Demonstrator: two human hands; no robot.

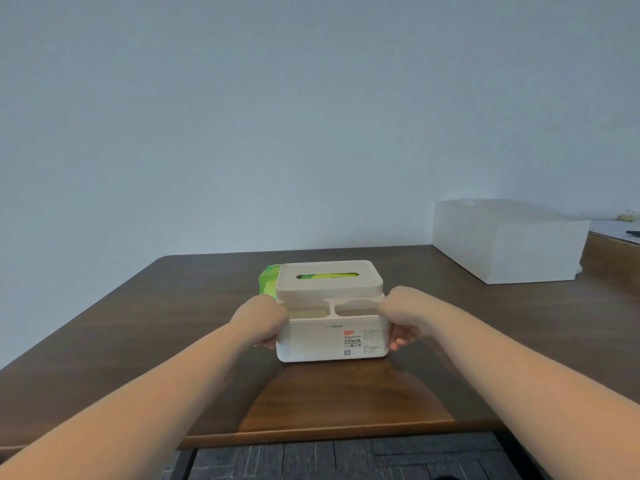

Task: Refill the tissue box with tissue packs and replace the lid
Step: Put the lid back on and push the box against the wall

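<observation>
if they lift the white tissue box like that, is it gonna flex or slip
The tissue box looks like rigid moulded plastic, so probably little flex. Its smooth sides may be slippery, though the left hand and right hand clamp opposite ends. The lid might lift off if tilted.

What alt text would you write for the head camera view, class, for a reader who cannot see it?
Two bare hands, left hand and right hand, grip the sides of a white tissue box on a dark wooden table, its slotted lid on. A green tissue pack lies behind it.
</observation>
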